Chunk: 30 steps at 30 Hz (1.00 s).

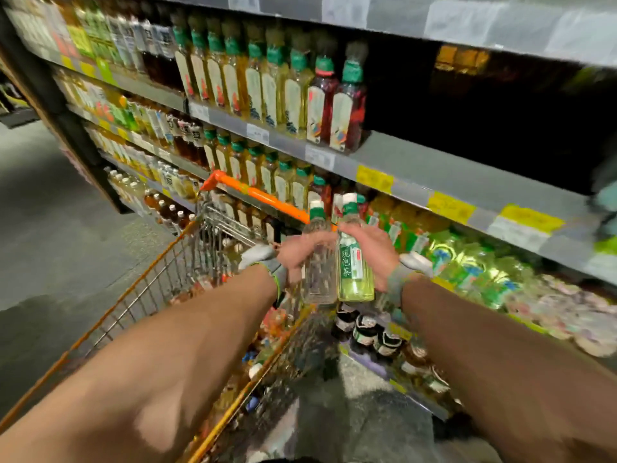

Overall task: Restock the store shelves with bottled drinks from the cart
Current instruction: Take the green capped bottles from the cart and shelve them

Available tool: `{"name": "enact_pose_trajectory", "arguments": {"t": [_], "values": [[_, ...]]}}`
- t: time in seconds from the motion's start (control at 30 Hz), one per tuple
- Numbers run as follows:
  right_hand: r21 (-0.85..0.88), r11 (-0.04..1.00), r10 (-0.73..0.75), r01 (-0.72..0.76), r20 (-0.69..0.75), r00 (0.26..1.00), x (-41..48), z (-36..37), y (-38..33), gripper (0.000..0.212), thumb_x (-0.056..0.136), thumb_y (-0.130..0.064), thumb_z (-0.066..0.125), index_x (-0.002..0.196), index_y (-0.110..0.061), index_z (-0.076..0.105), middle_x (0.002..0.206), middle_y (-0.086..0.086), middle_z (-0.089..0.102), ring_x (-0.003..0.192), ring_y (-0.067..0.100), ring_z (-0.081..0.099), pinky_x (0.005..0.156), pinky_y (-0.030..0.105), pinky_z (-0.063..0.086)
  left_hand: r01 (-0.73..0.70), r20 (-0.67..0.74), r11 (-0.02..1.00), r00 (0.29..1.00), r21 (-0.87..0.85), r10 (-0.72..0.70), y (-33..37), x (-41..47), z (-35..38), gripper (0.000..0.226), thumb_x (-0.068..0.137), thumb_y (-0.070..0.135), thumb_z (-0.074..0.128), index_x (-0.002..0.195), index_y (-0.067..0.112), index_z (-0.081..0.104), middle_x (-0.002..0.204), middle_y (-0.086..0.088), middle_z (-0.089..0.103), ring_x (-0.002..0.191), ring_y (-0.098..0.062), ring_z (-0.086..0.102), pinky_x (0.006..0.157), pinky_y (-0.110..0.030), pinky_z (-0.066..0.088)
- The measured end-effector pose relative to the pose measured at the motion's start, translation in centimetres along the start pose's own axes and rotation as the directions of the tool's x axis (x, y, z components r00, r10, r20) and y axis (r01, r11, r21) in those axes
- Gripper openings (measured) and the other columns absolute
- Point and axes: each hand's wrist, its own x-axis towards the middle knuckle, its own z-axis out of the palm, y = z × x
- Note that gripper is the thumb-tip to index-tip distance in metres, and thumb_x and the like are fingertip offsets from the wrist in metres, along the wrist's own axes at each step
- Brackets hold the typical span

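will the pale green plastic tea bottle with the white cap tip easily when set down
Probably fairly heavy: the pale green plastic tea bottle looks full. Tall and narrow, so likely tippy if nudged.

Two bare forearms reach forward over a wire shopping cart (160,279) with an orange handle (257,193). The left hand (295,259) grips a clear bottle (319,279), which is blurred. The right hand (372,252) grips a pale green bottle (355,279) with a green label. Both bottles are upright, close side by side, above the cart's right rim. Blurred goods lie inside the cart. Just right of the cart run store shelves (400,162), lined with rows of yellow drinks (277,91) and red drinks (347,108).
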Motion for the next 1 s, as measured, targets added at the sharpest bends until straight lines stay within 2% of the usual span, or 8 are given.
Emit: {"name": "enact_pose_trajectory", "arguments": {"t": [0.13, 0.3, 0.43, 0.53, 0.67, 0.77, 0.9, 1.0], "values": [[0.065, 0.998, 0.007, 0.000, -0.107, 0.994, -1.7, -4.7, 0.0, 0.061, 0.063, -0.054, 0.081, 0.109, -0.015, 0.073, 0.111, 0.005, 0.074, 0.105, 0.027, 0.070, 0.098, 0.050, 0.053, -0.018, 0.015, 0.995, 1.000, 0.097, 0.017, 1.6, -1.1, 5.3, 0.044, 0.091, 0.049, 0.069, 0.114, 0.011, 0.070, 0.114, -0.010, 0.072, 0.089, -0.021, 0.071, 0.085, -0.041, 0.060], [0.025, 1.000, 0.004, 0.003, -0.267, 0.964, -2.7, -9.2, 1.1, 0.057, 0.077, -0.053, 0.079, 0.111, -0.009, 0.069, 0.111, 0.002, 0.068, 0.106, 0.025, 0.062, 0.071, 0.029, 0.041, 0.102, 0.230, 0.987, 0.970, -0.126, -0.071, 1.9, -1.6, 9.0, 0.030, 0.098, 0.038, 0.039, 0.092, 0.013, 0.055, 0.071, -0.004, 0.053, 0.058, -0.018, 0.052, 0.056, -0.026, 0.047], [-0.014, 1.000, -0.030, 0.027, -0.339, 0.940, -3.9, -12.1, 1.1, 0.053, 0.083, -0.053, 0.074, 0.094, -0.001, 0.070, 0.072, 0.001, 0.060, 0.062, 0.009, 0.055, 0.051, 0.022, 0.038, -0.001, 0.143, 0.994, 0.990, 0.110, -0.015, 1.8, -1.5, 12.4, 0.047, 0.103, 0.039, 0.055, 0.138, 0.008, 0.057, 0.143, -0.016, 0.057, 0.123, -0.032, 0.058, 0.103, -0.041, 0.046], [-0.001, 0.998, -0.052, 0.055, -0.354, 0.934, -4.9, -13.7, 0.8, 0.041, 0.085, -0.048, 0.074, 0.088, -0.008, 0.069, 0.070, -0.004, 0.058, 0.060, 0.005, 0.052, 0.039, 0.010, 0.033, -0.032, 0.125, 0.972, 0.992, 0.233, 0.003, 2.0, -1.6, 14.1, 0.064, 0.095, 0.052, 0.064, 0.143, 0.011, 0.052, 0.158, -0.008, 0.042, 0.131, -0.032, 0.054, 0.107, -0.043, 0.044], [0.078, 0.996, -0.009, 0.041, -0.367, 0.930, -6.0, -15.4, 0.1, 0.034, 0.082, -0.049, 0.077, 0.089, -0.017, 0.068, 0.080, -0.007, 0.064, 0.069, 0.004, 0.055, 0.052, 0.019, 0.039, -0.089, 0.148, 0.993, 0.986, 0.078, 0.077, 2.1, -1.6, 15.5, 0.050, 0.082, 0.041, 0.077, 0.118, 0.007, 0.065, 0.140, -0.023, 0.058, 0.105, -0.032, 0.072, 0.077, -0.043, 0.062], [0.076, 0.993, -0.049, 0.086, -0.394, 0.918, -6.7, -16.4, -1.0, 0.037, 0.079, -0.055, 0.079, 0.093, -0.025, 0.063, 0.091, -0.013, 0.061, 0.076, 0.006, 0.055, 0.069, 0.024, 0.043, -0.143, 0.196, 0.984, 0.973, 0.105, 0.120, 3.2, -1.9, 16.9, 0.060, 0.080, 0.038, 0.077, 0.129, 0.005, 0.064, 0.131, -0.019, 0.067, 0.115, -0.038, 0.067, 0.101, -0.055, 0.052], [-0.023, 0.970, -0.224, 0.243, -0.479, 0.849, -6.7, -17.3, -3.6, 0.067, 0.068, -0.062, 0.083, 0.116, -0.022, 0.059, 0.106, -0.016, 0.063, 0.101, 0.014, 0.062, 0.084, 0.032, 0.049, -0.347, 0.095, 0.935, 0.935, 0.067, 0.341, 6.9, -2.0, 18.4, 0.032, 0.075, 0.022, 0.080, 0.103, 0.006, 0.075, 0.095, -0.006, 0.079, 0.084, -0.019, 0.075, 0.076, -0.029, 0.059], [-0.156, 0.934, -0.353, 0.321, -0.540, 0.764, -6.1, -18.1, -6.5, 0.069, 0.067, -0.065, 0.080, 0.117, -0.025, 0.055, 0.103, -0.013, 0.064, 0.093, 0.008, 0.062, 0.075, 0.021, 0.047, -0.501, 0.073, 0.862, 0.865, 0.077, 0.496, 10.1, -2.0, 19.7, 0.051, 0.062, 0.025, 0.075, 0.110, 0.008, 0.074, 0.099, -0.003, 0.077, 0.092, -0.017, 0.069, 0.088, -0.035, 0.052]]}}
